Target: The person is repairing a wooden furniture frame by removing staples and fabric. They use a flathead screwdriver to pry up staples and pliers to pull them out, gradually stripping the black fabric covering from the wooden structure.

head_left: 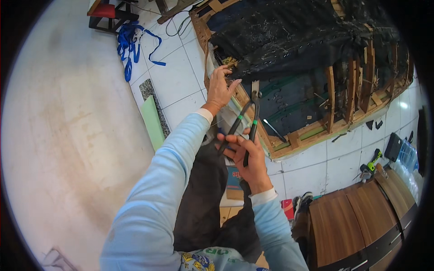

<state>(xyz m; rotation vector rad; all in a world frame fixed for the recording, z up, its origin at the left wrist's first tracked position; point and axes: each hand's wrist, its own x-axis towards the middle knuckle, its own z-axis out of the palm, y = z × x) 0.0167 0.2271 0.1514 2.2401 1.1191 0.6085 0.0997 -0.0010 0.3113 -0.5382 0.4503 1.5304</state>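
In my right hand (251, 158) is a pair of pliers (239, 118) with black handles and green bands. Its handles are spread, and its jaws point up at the near wooden rail of a stripped furniture frame (331, 99). My left hand (219, 90) rests at the frame's left corner, thumb apart from the fingers, fingertips by the edge of the torn black cloth (280, 52). What lies under those fingertips is hidden. Inside the frame, springs show against dark cloth, and a thin screwdriver-like tool (274, 130) leans by the near rail.
Blue straps (131, 45) lie on the tiled floor at upper left, near a red-seated chair (106, 11). A green strip (153, 122) lies beside the wall. At right are a green-and-black drill (371, 165) and brown wooden drawer fronts (339, 226). Dark scraps (370, 124) litter the tiles.
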